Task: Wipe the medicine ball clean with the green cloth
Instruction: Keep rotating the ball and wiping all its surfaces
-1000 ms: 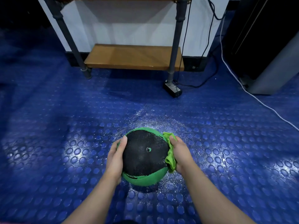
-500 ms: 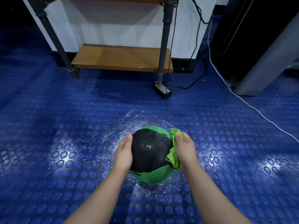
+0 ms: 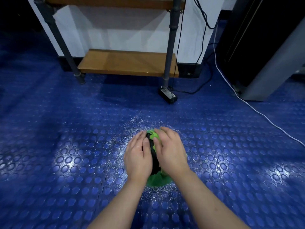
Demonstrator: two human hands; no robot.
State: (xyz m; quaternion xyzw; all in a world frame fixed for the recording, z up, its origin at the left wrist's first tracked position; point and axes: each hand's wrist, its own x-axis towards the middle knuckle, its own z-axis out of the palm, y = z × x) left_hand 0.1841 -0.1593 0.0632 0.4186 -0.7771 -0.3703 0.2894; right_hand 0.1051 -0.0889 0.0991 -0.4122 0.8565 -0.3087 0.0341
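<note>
Fingers (image 3: 165,131) of my right hand (image 3: 171,152) lie flat and loose, pressing the green cloth (image 3: 154,136) onto the medicine ball (image 3: 156,180). My left hand (image 3: 138,156) rests flat beside it, gripping nothing. The ball sits on the blue studded floor (image 3: 66,146), which runs wide on both sides. The shelf (image 3: 127,63) and power brick (image 3: 168,95) stand well beyond.

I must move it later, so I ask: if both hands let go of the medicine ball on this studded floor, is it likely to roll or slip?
Being round, the medicine ball would probably roll if pushed; the left hand and right hand both lie over it. The shiny, speckled floor looks wet, so the ball may slip.
</note>
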